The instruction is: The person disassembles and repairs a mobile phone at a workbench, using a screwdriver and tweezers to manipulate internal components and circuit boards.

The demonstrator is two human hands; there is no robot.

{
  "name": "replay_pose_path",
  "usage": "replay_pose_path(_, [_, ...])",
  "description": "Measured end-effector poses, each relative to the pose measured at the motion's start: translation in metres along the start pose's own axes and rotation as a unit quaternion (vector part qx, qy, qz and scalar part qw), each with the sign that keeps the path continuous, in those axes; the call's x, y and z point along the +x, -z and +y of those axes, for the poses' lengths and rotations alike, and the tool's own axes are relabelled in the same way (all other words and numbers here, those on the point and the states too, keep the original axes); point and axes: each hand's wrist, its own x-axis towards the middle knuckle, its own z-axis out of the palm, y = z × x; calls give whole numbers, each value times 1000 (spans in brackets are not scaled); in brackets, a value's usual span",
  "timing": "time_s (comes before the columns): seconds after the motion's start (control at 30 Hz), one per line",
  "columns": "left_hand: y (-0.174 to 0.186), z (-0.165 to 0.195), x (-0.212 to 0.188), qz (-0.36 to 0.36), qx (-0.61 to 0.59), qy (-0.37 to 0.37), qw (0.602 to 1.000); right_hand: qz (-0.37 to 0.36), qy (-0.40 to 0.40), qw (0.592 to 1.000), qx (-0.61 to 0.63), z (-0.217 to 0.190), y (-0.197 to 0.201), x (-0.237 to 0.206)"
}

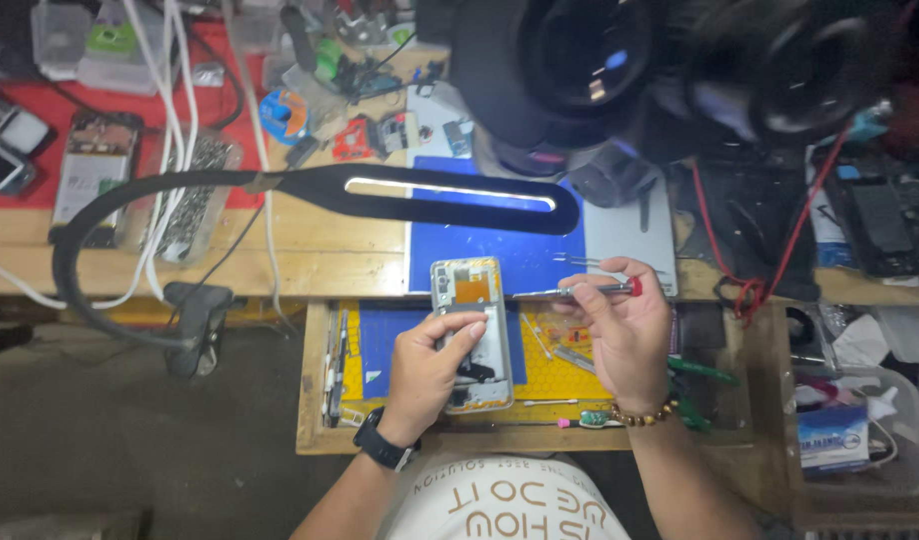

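Wooden workbench (340,262); blue mat (500,250) on it.

Opened phone (472,335) at centre frame, lying over the work mat (550,375) in the open drawer (315,400). Left hand (430,365) on the phone from below; right hand (625,335) just right of it, holding a screwdriver (580,292) whose tip points left toward the phone's upper edge. Lamp head (450,195) above the phone; microscope (670,60) at upper right; clear bin (910,440) at lower right.
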Motion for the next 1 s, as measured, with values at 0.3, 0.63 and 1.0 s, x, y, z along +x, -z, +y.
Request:
replay_pose_path(0.3, [2, -1, -5, -40, -31, -43, 998, -34, -56, 997, 48, 8, -13, -21])
replay_pose_path(0.63, [5, -2, -8, -15, 34, -42, 998, -82, 7, 994, -76, 4, -12, -28])
replay_pose_path(1.0, [5, 5, -10, -32, 44, -34, 998, -176, 31, 978, -106, 2, -1, -23])
